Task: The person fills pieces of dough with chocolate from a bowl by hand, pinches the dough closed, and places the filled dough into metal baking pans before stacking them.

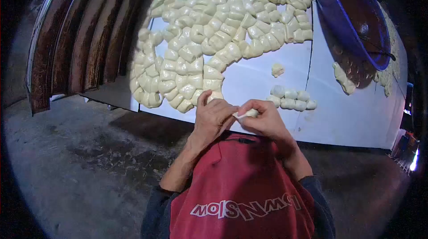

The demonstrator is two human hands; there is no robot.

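Both hands meet over the table's front edge. A small piece of pale dough is pinched in my right hand, its fingers closed round it. The fingertips of my left hand press together at the left end of that piece, and its index finger is raised. Just behind my right hand lie two short rows of dough pieces. One lone dough lump sits farther back. Many glossy dough pieces cover the left and back of the white table.
At the left stand several long, rusty-brown curved trays. A blue-rimmed basin with brown contents and a thin handle is at the back right. Beside it are a dough strip and scattered scraps.
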